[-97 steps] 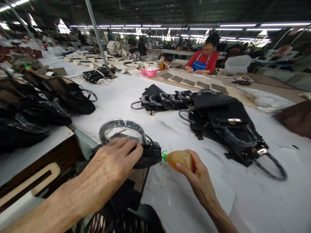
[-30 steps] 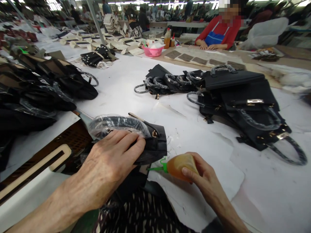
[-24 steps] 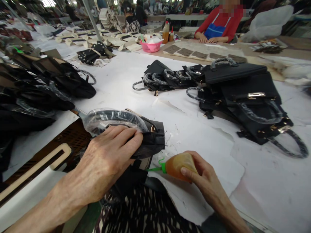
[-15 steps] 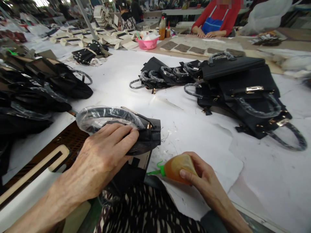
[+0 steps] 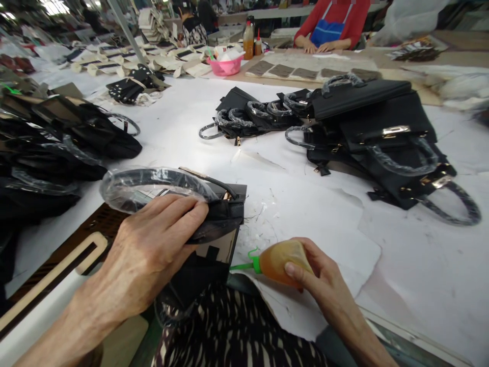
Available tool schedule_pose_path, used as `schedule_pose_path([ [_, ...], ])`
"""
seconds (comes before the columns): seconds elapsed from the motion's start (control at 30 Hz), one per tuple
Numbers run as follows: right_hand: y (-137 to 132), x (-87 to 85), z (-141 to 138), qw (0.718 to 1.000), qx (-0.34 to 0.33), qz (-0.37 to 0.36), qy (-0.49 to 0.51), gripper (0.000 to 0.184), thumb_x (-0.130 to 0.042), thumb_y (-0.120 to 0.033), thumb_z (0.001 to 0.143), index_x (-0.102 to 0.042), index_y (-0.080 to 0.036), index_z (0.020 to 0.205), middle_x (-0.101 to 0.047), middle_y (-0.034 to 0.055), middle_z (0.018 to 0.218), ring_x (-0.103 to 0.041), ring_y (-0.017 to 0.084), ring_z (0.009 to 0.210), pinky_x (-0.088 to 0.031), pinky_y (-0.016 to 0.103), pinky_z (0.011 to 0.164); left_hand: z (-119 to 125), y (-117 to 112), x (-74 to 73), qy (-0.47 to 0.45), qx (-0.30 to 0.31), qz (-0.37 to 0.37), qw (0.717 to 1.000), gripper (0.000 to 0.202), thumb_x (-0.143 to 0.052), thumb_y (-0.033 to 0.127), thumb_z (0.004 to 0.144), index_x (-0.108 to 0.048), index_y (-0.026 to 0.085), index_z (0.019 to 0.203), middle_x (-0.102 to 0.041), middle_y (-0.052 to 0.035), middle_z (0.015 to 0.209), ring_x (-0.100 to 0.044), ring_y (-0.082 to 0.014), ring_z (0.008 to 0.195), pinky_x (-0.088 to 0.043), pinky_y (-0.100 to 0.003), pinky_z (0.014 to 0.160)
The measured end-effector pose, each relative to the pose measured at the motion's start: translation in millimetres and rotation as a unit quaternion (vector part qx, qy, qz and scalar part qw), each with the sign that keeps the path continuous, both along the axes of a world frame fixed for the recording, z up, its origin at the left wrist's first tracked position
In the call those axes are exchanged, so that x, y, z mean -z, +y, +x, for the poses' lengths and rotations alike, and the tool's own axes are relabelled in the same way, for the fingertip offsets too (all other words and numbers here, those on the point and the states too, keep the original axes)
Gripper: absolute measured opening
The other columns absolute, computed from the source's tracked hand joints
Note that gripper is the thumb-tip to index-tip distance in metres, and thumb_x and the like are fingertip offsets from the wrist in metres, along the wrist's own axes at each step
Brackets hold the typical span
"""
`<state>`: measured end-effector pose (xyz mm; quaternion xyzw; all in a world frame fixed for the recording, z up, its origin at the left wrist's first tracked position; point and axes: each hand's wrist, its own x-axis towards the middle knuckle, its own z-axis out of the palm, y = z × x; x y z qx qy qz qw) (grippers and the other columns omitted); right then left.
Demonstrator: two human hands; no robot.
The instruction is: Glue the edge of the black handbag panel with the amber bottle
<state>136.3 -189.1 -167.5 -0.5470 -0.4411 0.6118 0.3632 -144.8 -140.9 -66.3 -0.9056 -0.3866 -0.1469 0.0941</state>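
My left hand (image 5: 153,250) is closed around the upper part of a black handbag (image 5: 217,216) at the table's front edge. Clear plastic wraps the bag's looped handle (image 5: 160,176), which sticks up behind my knuckles. Below my fingers the bag's beige inner face shows, and its lower part hangs down by my patterned clothing. My right hand (image 5: 321,275) grips a squeeze bottle (image 5: 284,260) of amber liquid, lying sideways. Its green nozzle (image 5: 242,266) points left, with the tip close to the bag's edge; I cannot tell whether they touch.
Black handbags (image 5: 382,127) with wrapped handles lie heaped at the right, and others (image 5: 64,132) at the left. Farther back are a pink basket (image 5: 225,65) and a bottle of amber liquid (image 5: 248,41). A person in a red top (image 5: 328,25) works across the table.
The whole view has shifted a little. My left hand and the handbag sit slightly farther left, and more of the beige inner face shows. Both hands keep their holds.
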Motion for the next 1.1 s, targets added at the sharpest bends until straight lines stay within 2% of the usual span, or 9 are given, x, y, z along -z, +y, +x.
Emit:
schedule_pose_path([
  [0.13, -0.7, 0.6, 2.1, 1.000, -0.015, -0.011, -0.012, 0.035, -0.065, -0.045, 0.084, -0.055, -0.017, 0.103, -0.059, 0.0015, 0.082, -0.053, 0.021, 0.073, -0.037, 0.025, 0.053, -1.5, 1.3, 0.9, -0.002, 0.011, 0.015, 1.000, 0.027, -0.048, 0.015, 0.092, -0.051, 0.005, 0.117, -0.059, -0.0138, 0.109, -0.054, -0.0249, 0.100, -0.048, -0.034, 0.085],
  [0.27, -0.4, 2.1, 2.9, 0.999, -0.045, -0.015, -0.014, 0.036, -0.065, -0.046, 0.083, -0.056, -0.016, 0.101, -0.060, 0.0024, 0.081, -0.054, 0.021, 0.072, -0.038, 0.026, 0.054, -3.1, 1.0, 2.7, -0.011, -0.023, 0.002, 1.000, 0.028, -0.046, 0.019, 0.094, -0.051, 0.010, 0.121, -0.059, -0.0126, 0.113, -0.055, -0.0259, 0.105, -0.048, -0.036, 0.091],
  [0.67, -3.4, 9.5, 6.5, 1.000, 0.006, -0.004, 0.006, 0.035, -0.064, -0.048, 0.088, -0.057, -0.017, 0.100, -0.055, 0.0014, 0.078, -0.049, 0.018, 0.066, -0.039, 0.023, 0.051, -5.2, -2.0, 3.6, -0.014, -0.073, 0.019, 0.997, 0.028, -0.049, 0.020, 0.093, -0.051, 0.017, 0.121, -0.060, -0.0098, 0.116, -0.059, -0.0239, 0.107, -0.048, -0.033, 0.095],
  [0.9, -4.6, 11.5, 8.6, 0.999, 0.033, -0.029, -0.003, 0.041, -0.062, -0.054, 0.085, -0.059, -0.015, 0.098, -0.054, 0.0019, 0.073, -0.046, 0.016, 0.058, -0.036, 0.022, 0.044, -3.2, -0.3, 6.1, -0.015, -0.067, 0.039, 0.997, 0.024, -0.049, 0.022, 0.094, -0.054, 0.013, 0.116, -0.061, -0.0092, 0.112, -0.059, -0.0211, 0.104, -0.047, -0.028, 0.094],
  [1.1, -3.0, 11.1, 6.3, 0.999, 0.039, -0.030, -0.002, 0.044, -0.063, -0.057, 0.083, -0.059, -0.014, 0.093, -0.053, 0.0022, 0.069, -0.045, 0.016, 0.054, -0.034, 0.022, 0.041, -3.6, -1.4, 4.9, -0.014, -0.069, 0.043, 0.997, 0.023, -0.049, 0.022, 0.094, -0.054, 0.013, 0.115, -0.060, -0.0097, 0.111, -0.058, -0.0210, 0.104, -0.046, -0.029, 0.094],
])
